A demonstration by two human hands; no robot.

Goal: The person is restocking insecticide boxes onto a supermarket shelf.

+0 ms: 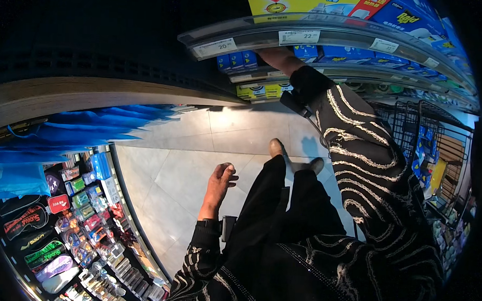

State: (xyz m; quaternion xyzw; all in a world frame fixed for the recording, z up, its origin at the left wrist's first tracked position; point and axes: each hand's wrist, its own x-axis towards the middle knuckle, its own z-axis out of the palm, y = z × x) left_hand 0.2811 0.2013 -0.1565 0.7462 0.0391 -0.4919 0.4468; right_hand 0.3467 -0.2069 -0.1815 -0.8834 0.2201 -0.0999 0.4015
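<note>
My right hand (275,57) reaches into a shelf tier beneath the upper shelf's clear edge strip (254,34). Its fingers are hidden in the dark gap, so whether it grips anything does not show. To its left stand small blue boxes (237,61), and to its right more blue Raid boxes (305,52) line the same tier. My left hand (222,178) hangs over the floor beside my leg, its fingers loosely bent and apart, holding nothing. Above the reaching arm, a large yellow box (312,6) and a blue Raid box (412,18) sit on the upper shelf.
A black wire cart or rack (420,114) holding blue packages stands close to my right arm. Packaged goods and racket-style cases fill a display rack (115,165) at left, beneath hanging blue fabric (85,123). A wooden ledge (106,90) juts in above the tiled floor (175,168).
</note>
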